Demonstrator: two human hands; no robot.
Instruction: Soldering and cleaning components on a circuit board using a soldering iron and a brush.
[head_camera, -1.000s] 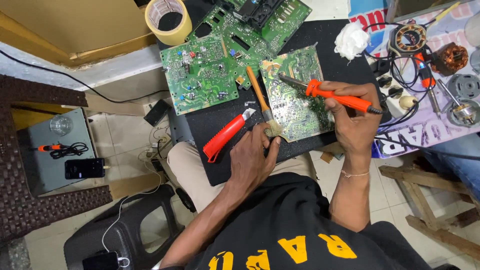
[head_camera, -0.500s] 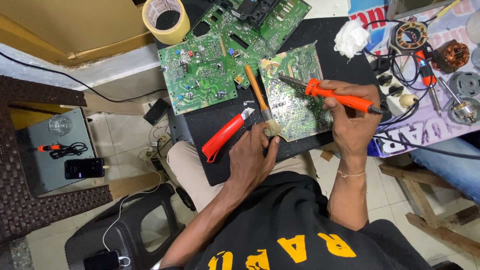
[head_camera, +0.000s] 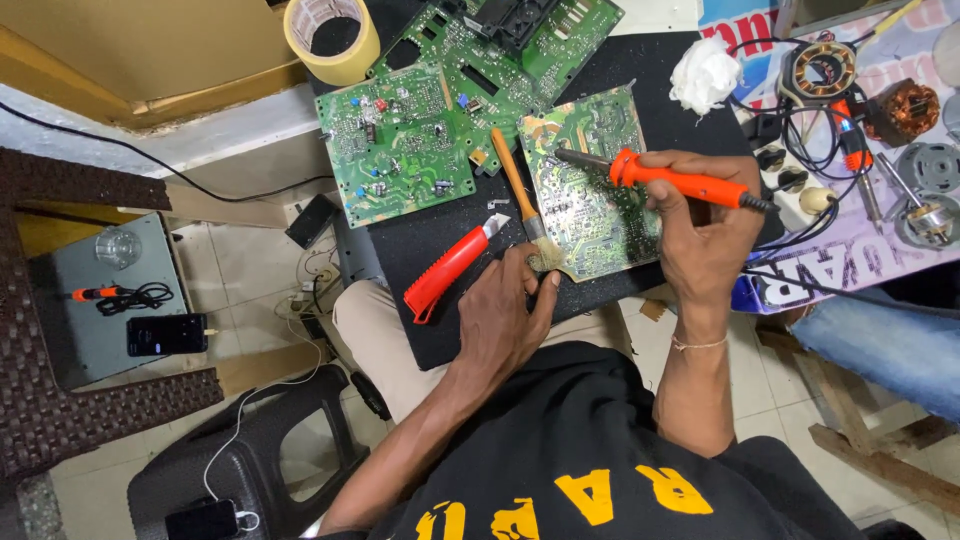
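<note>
Head view, looking straight down at the lap. A green circuit board lies solder side up on a black mat across the person's knees; its face is glossy green, speckled with dull silver solder points and pale copper traces, edges slightly ragged at the upper corner. Right hand is clenched around the orange plastic handle of a soldering iron, held nearly level, dark metal tip resting over the upper left part of the board; a black cord leaves the handle's end toward the right. Left hand sits at the board's lower left corner, fingers curled, thumb and fingertips pressing on the pale bristles of a small paintbrush; the brush has a tan wooden handle and a metal ferrule and lies along the board's left edge. Whether the left hand pinches the brush or only steadies it, I cannot tell. Just left of it lies a red utility knife, short blade out, touching nothing. Further up the mat, two larger green boards, component side up. A roll of tan tape lies beyond them. At right, a printed cloth carries copper-wound motor parts.
</note>
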